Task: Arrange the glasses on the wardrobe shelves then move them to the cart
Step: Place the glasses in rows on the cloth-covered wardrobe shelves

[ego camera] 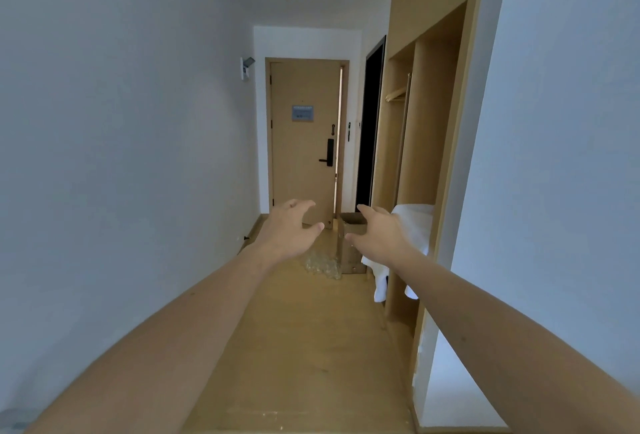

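Both bare forearms stretch forward from the lower corners, over a tan wood-look floor (304, 347). Left hand (289, 231) — fingers spread and loosely bent, holding nothing. Right hand (379, 234) likewise released, fingers splayed, nothing in its grasp. The two hands hang apart, level with each other, in mid-air.

Clear drinking glasses (320, 265) sit clustered on the floor well ahead, below and between the hands, just beside a brown cardboard box (351, 253) on their right. How many glasses, too blurred to tell.

Open light-wood wardrobe (426, 122) lines the right side; a gold hanging rail shows in its far bay. White cloth (414, 222) drapes over a wardrobe shelf edge, behind the right hand.

Far end — closed tan door (303, 143) with a black handle lock and a small grey notice. Pale walls on the left and near right.
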{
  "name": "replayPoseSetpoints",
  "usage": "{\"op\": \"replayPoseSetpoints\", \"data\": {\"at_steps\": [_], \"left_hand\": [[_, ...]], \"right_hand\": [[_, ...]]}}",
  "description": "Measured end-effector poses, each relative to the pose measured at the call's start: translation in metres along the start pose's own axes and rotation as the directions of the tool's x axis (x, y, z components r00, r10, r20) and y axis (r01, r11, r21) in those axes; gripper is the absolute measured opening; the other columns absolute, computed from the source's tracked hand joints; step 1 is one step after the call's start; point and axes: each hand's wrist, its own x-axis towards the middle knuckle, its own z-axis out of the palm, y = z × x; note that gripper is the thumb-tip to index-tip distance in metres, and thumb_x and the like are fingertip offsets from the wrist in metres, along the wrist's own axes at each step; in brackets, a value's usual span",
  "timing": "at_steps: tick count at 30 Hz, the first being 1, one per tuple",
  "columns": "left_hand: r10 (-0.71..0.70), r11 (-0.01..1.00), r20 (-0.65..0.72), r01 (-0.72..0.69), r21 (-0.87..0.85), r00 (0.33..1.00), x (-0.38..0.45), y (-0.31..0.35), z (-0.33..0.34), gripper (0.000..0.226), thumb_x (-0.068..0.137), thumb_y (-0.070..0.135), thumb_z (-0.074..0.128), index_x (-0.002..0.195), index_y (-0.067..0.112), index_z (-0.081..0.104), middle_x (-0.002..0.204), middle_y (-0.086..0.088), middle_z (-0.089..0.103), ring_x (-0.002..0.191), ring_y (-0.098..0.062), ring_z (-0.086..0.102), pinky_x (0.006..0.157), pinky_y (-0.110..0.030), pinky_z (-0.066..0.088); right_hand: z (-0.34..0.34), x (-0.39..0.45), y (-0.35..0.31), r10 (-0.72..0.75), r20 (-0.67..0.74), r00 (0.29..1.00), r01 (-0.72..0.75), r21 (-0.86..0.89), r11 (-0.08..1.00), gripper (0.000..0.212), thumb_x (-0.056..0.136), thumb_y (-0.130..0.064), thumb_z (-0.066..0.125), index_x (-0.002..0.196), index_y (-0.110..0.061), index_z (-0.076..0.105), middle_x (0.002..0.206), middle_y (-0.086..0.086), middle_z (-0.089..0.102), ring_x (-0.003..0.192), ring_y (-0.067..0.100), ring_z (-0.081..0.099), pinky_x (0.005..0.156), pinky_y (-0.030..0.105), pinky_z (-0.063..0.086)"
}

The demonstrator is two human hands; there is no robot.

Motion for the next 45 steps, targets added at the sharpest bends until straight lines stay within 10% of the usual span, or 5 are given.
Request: {"op": "replayPoseSetpoints", "data": {"at_steps": [31,45], "left_hand": [[0.013,0.999,0.043,-0.014,0.044,0.999,0.446,-0.142,0.176,0.062,0.096,0.042,0.064,0.151,0.02,0.045,0.157,-0.009,0.042,0.145,-0.029,0.038,0.119,-0.045,0.034],[0.012,1.0,0.093,-0.015,0.026,0.996,0.624,-0.252,0.229,0.059,0.096,0.039,0.063,0.15,0.022,0.045,0.148,-0.002,0.051,0.097,-0.016,0.055,0.087,-0.023,0.036]], "right_hand": [[0.131,0.45,0.149,0.026,-0.015,1.0,-0.027,-0.014,1.0,0.067,0.093,-0.044,0.064,0.151,-0.022,0.04,0.138,0.005,0.053,0.133,0.037,0.04,0.1,0.043,0.043],[0.224,0.633,0.169,0.063,0.046,0.997,-0.061,-0.044,0.997,0.067,0.093,-0.043,0.062,0.152,-0.023,0.038,0.145,0.005,0.049,0.133,0.034,0.041,0.099,0.045,0.048]]}}
